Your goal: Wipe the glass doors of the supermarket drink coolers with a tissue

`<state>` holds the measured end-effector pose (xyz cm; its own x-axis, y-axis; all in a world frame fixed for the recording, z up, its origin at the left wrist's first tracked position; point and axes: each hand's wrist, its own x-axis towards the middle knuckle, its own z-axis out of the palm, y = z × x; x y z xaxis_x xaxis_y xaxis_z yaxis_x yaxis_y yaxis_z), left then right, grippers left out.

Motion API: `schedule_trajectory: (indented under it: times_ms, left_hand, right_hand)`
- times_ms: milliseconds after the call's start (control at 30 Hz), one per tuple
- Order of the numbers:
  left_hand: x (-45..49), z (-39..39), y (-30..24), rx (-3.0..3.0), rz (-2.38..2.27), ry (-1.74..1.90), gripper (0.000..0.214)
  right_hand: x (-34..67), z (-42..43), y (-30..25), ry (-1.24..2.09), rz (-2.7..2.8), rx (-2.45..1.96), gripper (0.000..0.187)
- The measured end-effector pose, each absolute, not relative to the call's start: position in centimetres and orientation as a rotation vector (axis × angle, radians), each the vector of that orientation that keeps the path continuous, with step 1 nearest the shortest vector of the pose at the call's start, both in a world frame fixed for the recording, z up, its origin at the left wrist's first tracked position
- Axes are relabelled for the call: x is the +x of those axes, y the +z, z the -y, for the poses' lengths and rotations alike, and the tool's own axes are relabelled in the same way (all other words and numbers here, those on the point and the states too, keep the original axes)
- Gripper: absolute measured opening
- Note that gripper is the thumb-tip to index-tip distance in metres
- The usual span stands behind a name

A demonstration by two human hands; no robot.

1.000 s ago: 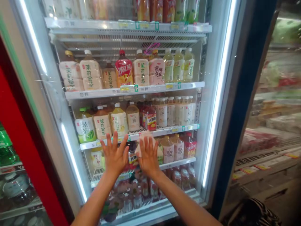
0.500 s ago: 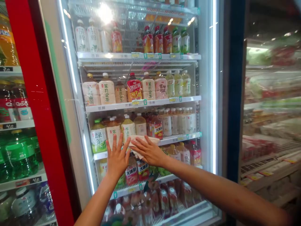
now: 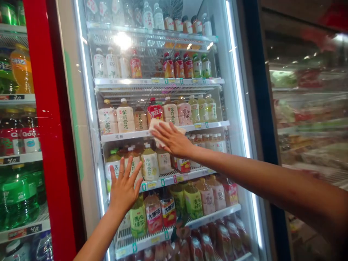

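My right hand [image 3: 176,140] lies nearly flat over a pale cloth [image 3: 156,126], pressing it against the glass door [image 3: 148,58] of a lit drinks cooler. Some of the cloth is hidden beneath the palm and fingers. Lower and to the left, my left hand [image 3: 123,186] has its fingers spread, with the palm toward the same glass; whether it touches cannot be made out. Behind the door stand several bottled teas, among them a red-labelled bottle [image 3: 154,108] just above the cloth and a yellowish bottle [image 3: 149,163] between the two hands.
A red frame [image 3: 46,108] on the left borders another cooler with large green bottles [image 3: 20,194]. The bright light strip [image 3: 241,127] and a dark frame edge [image 3: 258,108] run along the right side. Beyond them, blurred shelves [image 3: 307,145] hold packaged goods.
My right hand has slid the cloth upward on the glass, away from my left hand. My left hand stays low with spread fingers, and the view has tilted up, showing a higher shelf.
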<state>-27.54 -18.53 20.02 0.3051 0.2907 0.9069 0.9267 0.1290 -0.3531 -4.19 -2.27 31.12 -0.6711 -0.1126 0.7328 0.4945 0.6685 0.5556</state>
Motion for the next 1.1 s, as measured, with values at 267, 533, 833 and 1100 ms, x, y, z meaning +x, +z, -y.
schedule_trajectory:
  times_ms: [267, 533, 833, 1100]
  left_hand:
    - [-27.6, 18.1, 23.6, -1.442, 1.129, -0.636, 0.070]
    - [-26.3, 16.7, 27.6, -1.414, 1.048, -0.593, 0.071]
    - [-22.3, 15.5, 31.1, -1.431, 0.936, -0.489, 0.078]
    - [-18.5, 13.2, 32.8, -1.470, 0.859, -0.471, 0.077]
  right_hand:
    - [-5.6, 2.3, 30.8, -1.171, 2.175, 0.000, 0.073]
    - [-6.7, 2.2, 32.5, -0.934, 1.927, -0.320, 0.079]
    - [-1.4, -1.0, 32.5, -0.823, 1.820, -0.485, 0.076]
    - [2.9, -3.8, 30.3, -0.857, 1.901, -0.492, 0.074]
